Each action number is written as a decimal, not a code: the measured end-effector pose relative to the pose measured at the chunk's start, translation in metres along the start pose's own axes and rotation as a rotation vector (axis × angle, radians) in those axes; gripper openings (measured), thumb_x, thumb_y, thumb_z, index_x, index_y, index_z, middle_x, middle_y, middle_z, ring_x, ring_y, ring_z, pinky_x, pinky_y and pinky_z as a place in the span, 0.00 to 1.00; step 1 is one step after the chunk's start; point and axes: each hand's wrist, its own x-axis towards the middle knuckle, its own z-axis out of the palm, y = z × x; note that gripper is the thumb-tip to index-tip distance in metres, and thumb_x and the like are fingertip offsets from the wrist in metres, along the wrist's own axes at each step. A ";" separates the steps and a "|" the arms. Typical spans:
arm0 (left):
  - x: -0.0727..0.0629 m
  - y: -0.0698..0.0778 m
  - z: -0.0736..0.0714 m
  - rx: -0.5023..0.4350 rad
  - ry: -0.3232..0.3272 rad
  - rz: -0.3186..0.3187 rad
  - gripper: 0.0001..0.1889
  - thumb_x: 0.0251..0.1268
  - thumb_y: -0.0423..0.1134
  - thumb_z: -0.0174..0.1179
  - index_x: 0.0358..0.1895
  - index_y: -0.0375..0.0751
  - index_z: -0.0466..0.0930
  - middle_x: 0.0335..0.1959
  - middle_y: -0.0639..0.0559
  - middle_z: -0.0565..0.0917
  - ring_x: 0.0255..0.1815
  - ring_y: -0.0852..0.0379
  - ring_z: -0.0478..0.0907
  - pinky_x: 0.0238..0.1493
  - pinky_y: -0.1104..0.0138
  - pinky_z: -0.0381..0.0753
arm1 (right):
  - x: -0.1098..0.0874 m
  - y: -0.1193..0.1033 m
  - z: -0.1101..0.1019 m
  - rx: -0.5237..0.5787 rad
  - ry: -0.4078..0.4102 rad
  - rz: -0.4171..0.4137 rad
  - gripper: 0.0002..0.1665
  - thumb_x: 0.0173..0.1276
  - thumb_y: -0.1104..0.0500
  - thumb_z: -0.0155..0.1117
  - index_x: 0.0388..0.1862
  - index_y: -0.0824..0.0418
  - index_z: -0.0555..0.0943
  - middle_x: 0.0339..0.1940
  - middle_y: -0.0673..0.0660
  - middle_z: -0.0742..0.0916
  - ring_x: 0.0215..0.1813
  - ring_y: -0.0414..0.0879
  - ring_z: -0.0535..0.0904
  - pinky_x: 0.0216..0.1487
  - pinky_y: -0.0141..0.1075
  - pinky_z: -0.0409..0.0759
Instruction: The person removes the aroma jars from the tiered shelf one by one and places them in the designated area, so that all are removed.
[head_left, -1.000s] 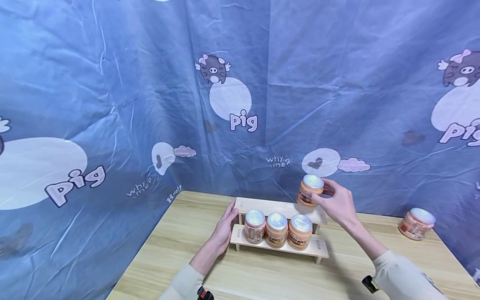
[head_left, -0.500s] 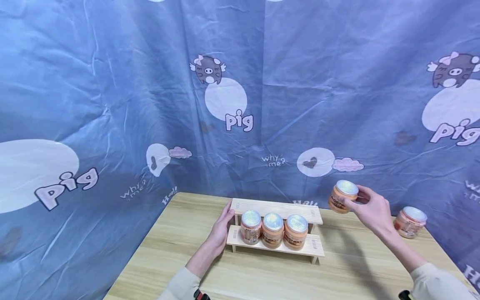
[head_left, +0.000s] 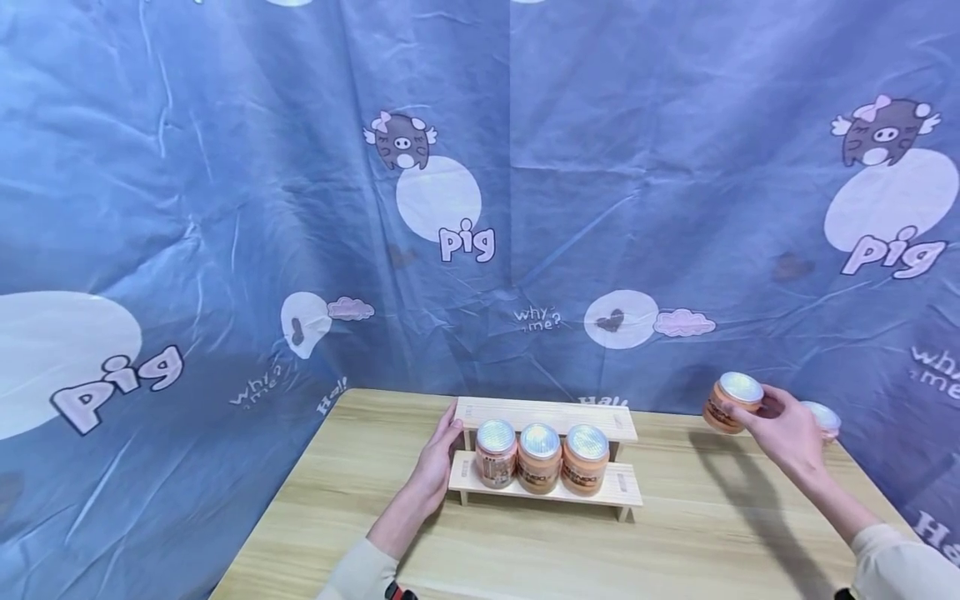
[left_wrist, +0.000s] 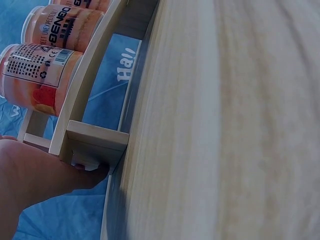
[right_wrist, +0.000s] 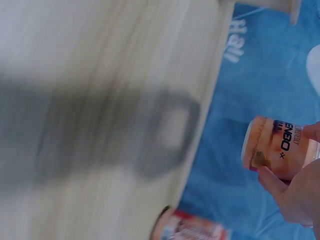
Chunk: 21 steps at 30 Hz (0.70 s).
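Orange jar point(head_left: 722, 410), squat and round, with a pale, shiny, silvery lid point(head_left: 741, 387) on top; that is what I have in my right hand point(head_left: 787, 429). Dark block letters run across its label, and from the right wrist view I can read "ENBO", with smaller print beside it. Near the base sits a small brown-green patch of the printed picture, and the bottom edge shows whitish.

My right hand grips the jar from its right side, thumb across the front and fingers round the far side, so the left part of the body and most of the lid stay uncovered. I hold it close to upright and clear of the wooden table point(head_left: 600, 550), and a long shadow point(head_left: 750, 500) falls across the boards below. Just beyond my knuckles, another jar point(head_left: 823, 417) is partly hidden by the hand.

Well to the left, my left hand point(head_left: 432, 468) clasps the near-left end of a two-step wooden rack point(head_left: 540, 414). On its lower step three similar jars stand close together in a row: a left one point(head_left: 496, 461), a middle one point(head_left: 539, 465) and a right one point(head_left: 586, 467). Behind everything hangs a blue cloth point(head_left: 570, 208) printed with pigs.
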 end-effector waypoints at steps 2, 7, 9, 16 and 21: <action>0.000 0.000 0.000 0.002 0.000 -0.001 0.36 0.79 0.56 0.49 0.84 0.57 0.48 0.83 0.45 0.45 0.82 0.41 0.36 0.76 0.43 0.31 | 0.000 0.012 -0.001 -0.017 0.007 0.017 0.45 0.64 0.49 0.75 0.64 0.82 0.70 0.52 0.80 0.82 0.35 0.16 0.66 0.51 0.38 0.69; 0.000 0.000 0.000 0.002 0.009 -0.002 0.34 0.79 0.56 0.49 0.83 0.60 0.50 0.83 0.45 0.46 0.82 0.41 0.37 0.76 0.43 0.32 | -0.001 0.035 -0.001 -0.075 0.007 0.042 0.44 0.65 0.49 0.74 0.61 0.85 0.71 0.50 0.81 0.82 0.39 0.44 0.81 0.47 0.45 0.69; -0.001 0.000 0.000 -0.003 0.013 -0.002 0.34 0.79 0.56 0.49 0.83 0.61 0.51 0.83 0.45 0.47 0.82 0.41 0.37 0.76 0.43 0.32 | -0.003 0.042 0.000 -0.090 0.016 0.038 0.41 0.65 0.50 0.74 0.58 0.85 0.73 0.49 0.82 0.82 0.44 0.65 0.81 0.56 0.51 0.69; -0.003 0.000 0.000 -0.003 0.013 -0.006 0.35 0.79 0.56 0.49 0.83 0.59 0.50 0.83 0.45 0.46 0.82 0.41 0.37 0.76 0.43 0.32 | -0.006 0.056 0.000 -0.095 0.025 0.106 0.36 0.66 0.50 0.73 0.52 0.83 0.76 0.41 0.80 0.84 0.46 0.73 0.76 0.48 0.52 0.70; 0.000 0.001 0.000 -0.005 0.000 -0.007 0.35 0.79 0.56 0.49 0.83 0.60 0.49 0.83 0.46 0.47 0.82 0.42 0.37 0.77 0.44 0.33 | -0.005 0.063 -0.003 -0.104 0.004 0.162 0.40 0.64 0.47 0.75 0.55 0.83 0.76 0.40 0.77 0.85 0.43 0.66 0.78 0.31 0.37 0.69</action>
